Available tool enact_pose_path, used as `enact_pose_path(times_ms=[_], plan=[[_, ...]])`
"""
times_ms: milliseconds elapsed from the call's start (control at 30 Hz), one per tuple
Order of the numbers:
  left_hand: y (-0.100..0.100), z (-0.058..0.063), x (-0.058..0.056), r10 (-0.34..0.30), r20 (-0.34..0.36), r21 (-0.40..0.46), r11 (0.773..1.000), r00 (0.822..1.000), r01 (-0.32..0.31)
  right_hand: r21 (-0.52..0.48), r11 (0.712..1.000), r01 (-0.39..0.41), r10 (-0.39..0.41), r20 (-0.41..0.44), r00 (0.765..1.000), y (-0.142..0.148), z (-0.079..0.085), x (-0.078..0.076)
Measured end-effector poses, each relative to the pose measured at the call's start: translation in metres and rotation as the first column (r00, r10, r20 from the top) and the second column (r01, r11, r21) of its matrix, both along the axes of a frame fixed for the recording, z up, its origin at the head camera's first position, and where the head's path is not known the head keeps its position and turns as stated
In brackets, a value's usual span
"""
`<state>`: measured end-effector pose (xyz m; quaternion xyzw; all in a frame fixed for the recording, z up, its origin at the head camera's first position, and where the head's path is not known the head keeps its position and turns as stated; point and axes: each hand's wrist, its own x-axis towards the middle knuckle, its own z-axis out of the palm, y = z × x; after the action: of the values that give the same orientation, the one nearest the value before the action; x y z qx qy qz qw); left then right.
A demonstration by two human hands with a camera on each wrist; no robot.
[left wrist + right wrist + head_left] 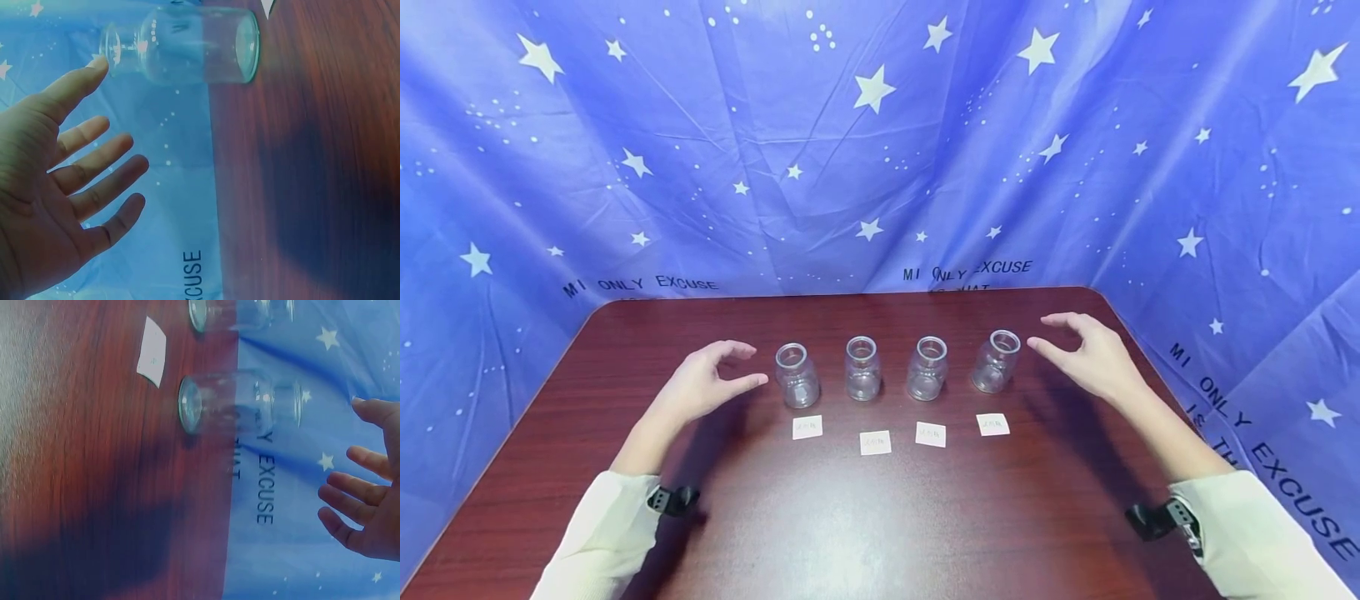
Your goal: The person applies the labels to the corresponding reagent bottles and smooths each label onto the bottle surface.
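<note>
Several clear glass jars stand upright in a row across the table, mouths up and lidless. My left hand [707, 381] is held beside the leftmost jar [797, 377], thumb and fingers spread apart and holding nothing. In the left wrist view the thumb tip overlaps the rim of that jar [194, 47]. On the other side, my right hand [1092, 354] hovers near the rightmost jar [996, 362], its fingers spread and bare. The right wrist view has a gap between those fingers and the jar [225, 403]. Two middle jars [862, 371] [928, 371] stand between.
In front of the jars lie small white paper slips, the leftmost slip [807, 427] and the rightmost slip [992, 425] among them, with faint writing. The dark red wooden table [850, 517] meets a blue star-printed curtain [820, 167] at its back and sides.
</note>
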<state>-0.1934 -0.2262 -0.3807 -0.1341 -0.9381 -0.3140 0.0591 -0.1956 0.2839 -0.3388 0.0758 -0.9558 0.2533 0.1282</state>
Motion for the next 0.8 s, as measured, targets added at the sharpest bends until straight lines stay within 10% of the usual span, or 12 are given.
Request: enact_pose_path(times_ms=[800], plan=[[0.028,-0.019,0.017,-0.189,0.077,0.043,0.982,0.979,0.187,-0.076,0.974,-0.213,0.206,-0.086,0.975,-0.063,-0.013,0.016]])
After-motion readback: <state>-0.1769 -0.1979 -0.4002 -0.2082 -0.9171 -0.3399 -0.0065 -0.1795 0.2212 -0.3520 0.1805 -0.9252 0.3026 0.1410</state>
